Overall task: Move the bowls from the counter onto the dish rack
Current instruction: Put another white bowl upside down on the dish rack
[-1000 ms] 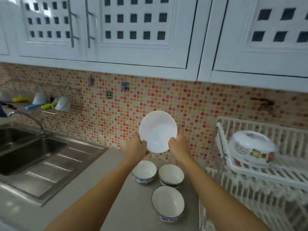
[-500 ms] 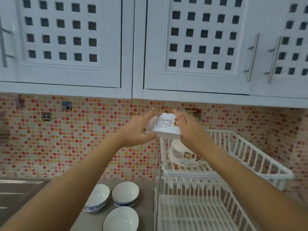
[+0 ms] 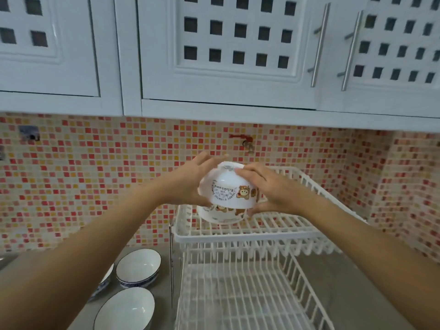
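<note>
I hold a white bowl with cartoon bear prints (image 3: 227, 190) upside down between both hands, over the upper tier of the white two-tier dish rack (image 3: 242, 235). My left hand (image 3: 190, 181) grips its left side and my right hand (image 3: 269, 189) its right side. Directly beneath it a second matching bowl (image 3: 221, 214) rests upside down on the upper tier, and the held bowl sits just above or on it. On the grey counter (image 3: 164, 294) to the rack's left stand three blue-rimmed white bowls: one at the back (image 3: 138, 266), one in front (image 3: 125, 309), one (image 3: 104, 281) mostly behind my left arm.
White wall cabinets (image 3: 223, 51) with metal handles hang close above the rack. A mosaic tile wall (image 3: 95, 177) runs behind, with a red tap (image 3: 245, 140) above the rack. The rack's lower tier (image 3: 247, 294) holds nothing.
The bowl went from held up open-side toward me to flipped upside down, then moved right and down over the rack's upper tier. My view turned right and closer to the rack.
</note>
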A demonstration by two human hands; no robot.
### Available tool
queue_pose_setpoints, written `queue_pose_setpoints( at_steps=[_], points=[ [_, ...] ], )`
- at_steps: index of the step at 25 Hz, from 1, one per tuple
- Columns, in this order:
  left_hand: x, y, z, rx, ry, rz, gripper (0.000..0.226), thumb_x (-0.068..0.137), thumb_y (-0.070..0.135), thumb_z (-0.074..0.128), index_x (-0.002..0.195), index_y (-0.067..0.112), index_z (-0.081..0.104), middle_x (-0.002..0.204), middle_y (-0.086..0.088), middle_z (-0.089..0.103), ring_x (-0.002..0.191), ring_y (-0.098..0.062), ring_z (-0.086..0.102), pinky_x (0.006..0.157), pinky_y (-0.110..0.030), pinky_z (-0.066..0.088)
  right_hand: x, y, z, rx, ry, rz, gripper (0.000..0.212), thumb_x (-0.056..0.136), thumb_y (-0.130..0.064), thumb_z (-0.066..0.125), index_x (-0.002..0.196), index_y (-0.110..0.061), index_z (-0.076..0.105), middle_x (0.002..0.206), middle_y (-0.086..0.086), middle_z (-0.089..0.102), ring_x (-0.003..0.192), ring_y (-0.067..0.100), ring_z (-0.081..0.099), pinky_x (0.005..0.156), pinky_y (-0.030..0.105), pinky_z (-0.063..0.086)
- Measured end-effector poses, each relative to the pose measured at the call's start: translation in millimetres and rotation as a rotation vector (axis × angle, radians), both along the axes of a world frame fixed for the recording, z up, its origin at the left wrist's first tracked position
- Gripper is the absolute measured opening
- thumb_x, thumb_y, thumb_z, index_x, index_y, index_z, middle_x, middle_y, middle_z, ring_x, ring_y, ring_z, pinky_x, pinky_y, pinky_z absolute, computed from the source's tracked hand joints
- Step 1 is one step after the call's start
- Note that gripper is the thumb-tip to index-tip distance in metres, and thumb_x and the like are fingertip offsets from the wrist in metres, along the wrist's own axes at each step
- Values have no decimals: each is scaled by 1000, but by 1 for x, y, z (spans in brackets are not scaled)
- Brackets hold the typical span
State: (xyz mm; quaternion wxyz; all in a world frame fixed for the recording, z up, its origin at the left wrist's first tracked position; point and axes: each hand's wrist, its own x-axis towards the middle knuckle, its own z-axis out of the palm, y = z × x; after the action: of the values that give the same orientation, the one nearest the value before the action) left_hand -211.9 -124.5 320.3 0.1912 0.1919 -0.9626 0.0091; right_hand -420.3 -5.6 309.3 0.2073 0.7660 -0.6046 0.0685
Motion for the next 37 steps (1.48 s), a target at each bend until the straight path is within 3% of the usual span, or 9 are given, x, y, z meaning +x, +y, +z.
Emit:
queue_pose_setpoints(
  at_steps=[4,8,10,12,16,20,28,33,37],
  points=[
    [-7,-6,-16,-30,26,47,88,65,32,84,137,20,36,143,-2,22,127,-20,38,106,-32,44,-10,-4,-3,-28,-34,24,106,64,-56,77,149,-19,24,153,1,30,138,19,32,108,37,37],
    [-10,-9,-31,-62,82,70,82,62,29,86,126,9,37,145,-6,19,128,-27,39,105,-39,47,-18,-14,-7,106,-543,3,119,60,-48,83,151,-33,7,159,-13,8,143,9,17,114,41,31],
    [-11,-10,-36,-69,35,101,80,65,29,84,126,12,35,155,-7,4,138,-31,29,109,-42,41,-18,-19,-15,179,-638,1,122,64,-40,84,151,-32,0,158,-16,6,137,0,14,116,35,24],
    [-10,-11,-41,-47,-22,88,75,70,27,81,124,21,29,159,-7,-10,143,-33,22,111,-42,39,-16,-23,-24,205,-623,18,123,65,-31,85,151,-31,-3,153,-18,6,132,-3,10,115,31,19],
    [-9,-10,-48,-40,-69,32,86,77,26,75,135,33,13,158,-3,16,133,-28,41,105,-34,44,-19,-32,-39,216,-548,-22,140,57,-28,90,149,-28,-15,150,-13,-6,135,3,5,116,36,19],
    [-5,-6,-48,-69,-44,41,79,78,29,74,142,23,28,159,0,12,141,-21,29,113,-34,31,-23,-33,-46,236,-468,-35,144,58,-37,89,147,-24,-24,145,-18,-9,142,19,11,116,39,26],
    [-6,-3,-47,-101,-108,22,81,74,28,77,140,22,30,152,-2,16,134,-20,36,109,-31,37,-22,-27,-46,230,-353,-82,135,63,-43,84,150,-22,-17,148,-12,-7,138,24,27,108,39,36],
    [2,0,-40,16,-144,49,93,77,29,74,146,33,13,158,4,-1,145,-21,19,114,-35,29,-18,-12,-30,292,-297,-126,133,68,-44,78,145,-25,-28,150,-21,-26,146,18,5,111,37,36],
    [31,2,-24,2,-78,163,76,93,30,53,151,25,3,161,5,-1,146,-18,17,116,-29,21,19,-4,-4,186,-449,-72,108,81,-28,65,149,-26,-18,154,-19,-24,146,8,-9,120,41,16]
  ],
)
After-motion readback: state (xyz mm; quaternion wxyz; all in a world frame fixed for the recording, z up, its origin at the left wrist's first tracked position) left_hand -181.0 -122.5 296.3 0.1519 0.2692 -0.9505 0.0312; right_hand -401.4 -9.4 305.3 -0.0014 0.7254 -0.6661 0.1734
